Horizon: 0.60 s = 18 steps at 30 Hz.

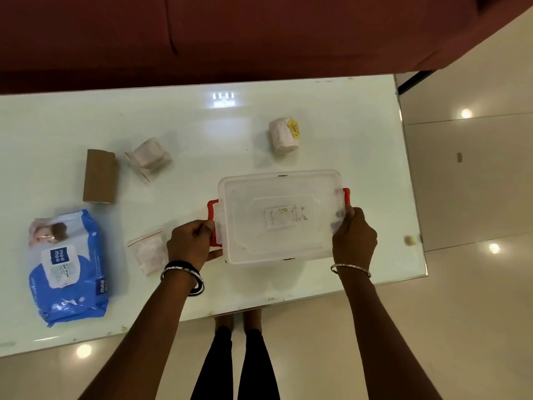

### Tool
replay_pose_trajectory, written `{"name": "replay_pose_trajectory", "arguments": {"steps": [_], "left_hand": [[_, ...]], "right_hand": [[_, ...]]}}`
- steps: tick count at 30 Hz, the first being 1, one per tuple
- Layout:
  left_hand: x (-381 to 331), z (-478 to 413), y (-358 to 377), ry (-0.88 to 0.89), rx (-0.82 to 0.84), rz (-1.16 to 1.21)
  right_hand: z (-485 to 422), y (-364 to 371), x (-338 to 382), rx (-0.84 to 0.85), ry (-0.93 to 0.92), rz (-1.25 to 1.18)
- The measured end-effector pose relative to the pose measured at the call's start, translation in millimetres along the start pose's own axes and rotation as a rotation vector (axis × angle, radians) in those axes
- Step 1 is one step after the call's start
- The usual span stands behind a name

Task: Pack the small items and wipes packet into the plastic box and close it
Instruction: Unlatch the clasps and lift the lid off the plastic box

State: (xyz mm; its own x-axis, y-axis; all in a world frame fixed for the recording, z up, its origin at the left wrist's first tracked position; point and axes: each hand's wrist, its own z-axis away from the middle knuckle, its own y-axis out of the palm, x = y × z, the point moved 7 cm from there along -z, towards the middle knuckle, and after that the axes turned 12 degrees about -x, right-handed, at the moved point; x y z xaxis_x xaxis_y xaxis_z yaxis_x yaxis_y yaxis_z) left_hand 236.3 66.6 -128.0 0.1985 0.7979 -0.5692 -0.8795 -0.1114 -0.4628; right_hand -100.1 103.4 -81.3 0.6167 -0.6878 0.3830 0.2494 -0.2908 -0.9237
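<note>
Far left on the surface [202,125] I see the blue wipes packet [69,269], with a cardboard tube [100,176] and zip bags [148,158] beyond, all still unpacked. My left hand [191,243] is clenched on the red left latch [214,222] of the lidded plastic box [279,216]; my right hand [353,236] grips its right edge. I judge this the opening step: next, unclip both latches and lift the lid.

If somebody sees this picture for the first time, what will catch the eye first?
Probably the clear plastic box with red latches at table centre, gripped at its ends by the left hand and right hand. Next, the bright blue wipes packet lying far left.
</note>
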Motion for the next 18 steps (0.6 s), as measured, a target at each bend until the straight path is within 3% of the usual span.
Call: {"name": "replay_pose_trajectory", "arguments": {"steps": [7,11,13,16,18], "left_hand": [[5.8,-3.3,4.3,-0.023,-0.004,-0.009],[9.0,-1.5,2.8,-0.058,0.010,0.045],[9.2,0.2,2.2,-0.071,0.031,0.078],[10.5,2.5,3.2,-0.093,0.080,0.134],[12.8,2.6,3.5,-0.104,0.101,0.162]], "right_hand": [[-17.4,4.5,-11.3,0.088,0.087,-0.073],[-18.3,11.5,-26.9,0.201,0.333,-0.162],[-13.3,-0.2,-26.2,0.083,0.396,-0.156],[12.0,-36.9,20.1,-0.233,0.172,-0.139],[43.6,-42.2,70.5,-0.228,-0.088,-0.156]]}}
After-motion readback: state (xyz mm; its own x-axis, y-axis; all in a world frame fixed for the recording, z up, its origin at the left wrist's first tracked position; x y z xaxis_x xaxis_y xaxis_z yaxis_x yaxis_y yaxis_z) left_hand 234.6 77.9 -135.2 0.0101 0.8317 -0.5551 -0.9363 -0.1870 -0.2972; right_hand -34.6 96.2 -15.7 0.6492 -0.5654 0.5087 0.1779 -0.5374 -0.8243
